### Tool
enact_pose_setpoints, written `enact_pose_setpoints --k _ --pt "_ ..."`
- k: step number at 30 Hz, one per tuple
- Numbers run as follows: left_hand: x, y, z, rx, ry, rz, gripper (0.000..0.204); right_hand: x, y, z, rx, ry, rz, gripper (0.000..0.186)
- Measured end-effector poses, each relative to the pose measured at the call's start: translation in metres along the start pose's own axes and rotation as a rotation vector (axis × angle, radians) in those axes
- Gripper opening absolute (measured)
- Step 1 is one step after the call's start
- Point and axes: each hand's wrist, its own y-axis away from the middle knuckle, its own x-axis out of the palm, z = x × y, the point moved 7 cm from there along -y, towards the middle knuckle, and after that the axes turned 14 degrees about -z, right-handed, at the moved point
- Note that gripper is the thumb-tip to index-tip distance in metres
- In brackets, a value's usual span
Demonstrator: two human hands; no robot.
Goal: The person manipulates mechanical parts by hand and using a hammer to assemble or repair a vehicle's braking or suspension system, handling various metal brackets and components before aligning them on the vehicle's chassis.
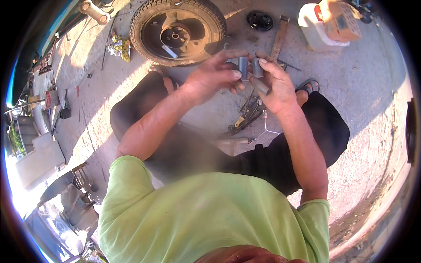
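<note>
My left hand (215,75) is closed on a short grey metal sleeve (243,67), pinched between thumb and fingers. Close beside it, my right hand (280,85) grips a second grey metal sleeve (257,68) under the thumb. A third metal cylinder (260,86) lies slantwise against the fingers and palm of my right hand. Both hands are raised in front of me above the floor, almost touching. Beyond them a wheel with a tyre (139,30) lies flat, its hub (175,37) facing up. A small pale bar-shaped piece (169,51) rests on the wheel.
A hammer (280,37) and a round black part (260,20) lie beyond my hands. At the far right stands a white container (312,28) with an orange perforated basket (344,26). Several hand tools (250,111) lie between my legs. A crumpled yellow wrapper (120,47) sits left of the wheel.
</note>
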Motion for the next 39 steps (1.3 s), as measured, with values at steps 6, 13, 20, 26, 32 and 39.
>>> enact_pose_setpoints --k 6,13,20,26,32,39 --pt "-0.003 -0.004 -0.002 0.088 -0.173 -0.124 0.050 0.001 -0.005 0.002 -0.086 0.021 -0.021 0.021" --pt "-0.001 -0.005 -0.004 0.139 -0.199 -0.125 0.047 -0.001 -0.003 -0.001 -0.085 0.042 0.021 0.025" --pt "0.000 -0.006 -0.005 0.184 -0.219 -0.132 0.042 -0.004 -0.003 -0.001 -0.128 0.097 0.010 0.026" --pt "0.000 -0.009 -0.005 0.174 -0.222 -0.135 0.037 0.001 0.003 0.000 -0.125 0.142 0.003 0.027" --pt "0.000 -0.011 -0.001 0.132 -0.205 -0.122 0.035 -0.005 0.000 -0.002 -0.142 0.162 -0.049 0.025" --pt "0.003 -0.008 -0.004 0.191 -0.246 -0.139 0.037 -0.001 0.006 0.002 -0.148 0.137 0.036 0.031"
